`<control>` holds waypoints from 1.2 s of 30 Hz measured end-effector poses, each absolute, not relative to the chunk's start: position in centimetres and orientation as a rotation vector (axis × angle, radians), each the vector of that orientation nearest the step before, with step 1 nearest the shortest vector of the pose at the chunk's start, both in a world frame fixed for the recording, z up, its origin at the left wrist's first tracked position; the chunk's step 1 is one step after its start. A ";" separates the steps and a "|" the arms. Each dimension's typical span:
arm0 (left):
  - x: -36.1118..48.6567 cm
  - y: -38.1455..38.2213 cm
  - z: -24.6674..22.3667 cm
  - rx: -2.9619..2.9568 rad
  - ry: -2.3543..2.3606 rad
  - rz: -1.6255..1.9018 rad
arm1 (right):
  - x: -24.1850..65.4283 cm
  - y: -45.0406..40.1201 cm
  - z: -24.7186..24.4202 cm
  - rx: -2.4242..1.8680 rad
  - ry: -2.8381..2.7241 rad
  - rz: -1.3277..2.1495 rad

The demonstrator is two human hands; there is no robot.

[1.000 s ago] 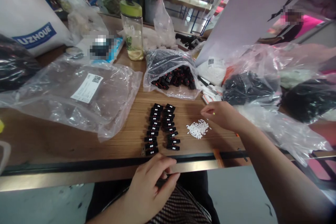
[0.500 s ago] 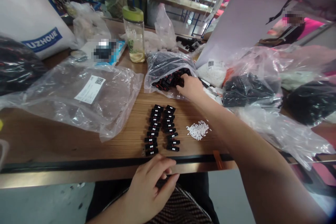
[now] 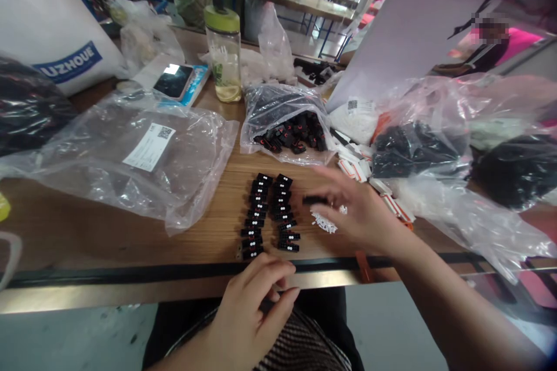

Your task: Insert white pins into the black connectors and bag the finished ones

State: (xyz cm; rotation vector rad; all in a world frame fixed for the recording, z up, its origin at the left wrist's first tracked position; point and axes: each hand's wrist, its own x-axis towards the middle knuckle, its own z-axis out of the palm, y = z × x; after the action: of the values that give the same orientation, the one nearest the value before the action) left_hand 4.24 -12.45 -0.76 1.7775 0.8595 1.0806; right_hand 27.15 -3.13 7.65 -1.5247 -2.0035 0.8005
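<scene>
My right hand (image 3: 357, 208), slightly blurred, is above the table with a small black connector housing (image 3: 315, 200) between thumb and fingers. Beneath it lies a pile of small white pieces (image 3: 324, 221), partly hidden by the hand. To its left, two rows of black connector housings with white dots (image 3: 257, 206) run toward the table edge. My left hand (image 3: 256, 295) rests at the edge near the lower end of the rows, loosely curled, thumb apart from the fingers, with nothing visible in it. Farther back, a clear plastic bag (image 3: 282, 95) lies with its mouth facing me, full of black housings (image 3: 300, 132).
A flattened clear bag (image 3: 191, 174) with a label covers the left of the table. Behind it are a phone (image 3: 174, 81) and a green-lidded bottle (image 3: 223, 55). Bags of black parts (image 3: 418, 148) fill the right side. Another person (image 3: 487, 49) is in the background.
My right hand has come out of the bag of black housings and moved toward me, now with one housing in its fingers. My left hand has stayed nearly still.
</scene>
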 end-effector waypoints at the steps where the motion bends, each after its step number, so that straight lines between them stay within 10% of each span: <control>1: 4.3 -12.5 -0.5 1.723 0.832 1.085 | 26.8 -5.4 7.9 -1.454 -2.045 0.912; 12: 5.4 -11.8 -0.1 1.717 0.843 1.133 | 27.0 -10.9 6.4 -1.506 -2.088 0.908; 18: 5.6 -11.8 -0.5 1.777 0.725 1.074 | 33.9 -4.1 4.4 -2.214 -2.105 0.222; 24: 5.6 -11.7 -0.5 1.793 0.700 1.038 | 35.3 -2.8 2.5 -1.978 -2.403 0.024; 36: 5.5 -11.8 -0.9 1.827 0.704 1.001 | 36.6 -2.4 2.8 -2.114 -2.003 0.367</control>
State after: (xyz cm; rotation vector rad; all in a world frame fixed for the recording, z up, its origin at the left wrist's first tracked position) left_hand 5.52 -11.80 -0.92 1.8266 0.7042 1.0010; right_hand 36.62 -2.45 2.78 -2.1145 -2.0033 0.3669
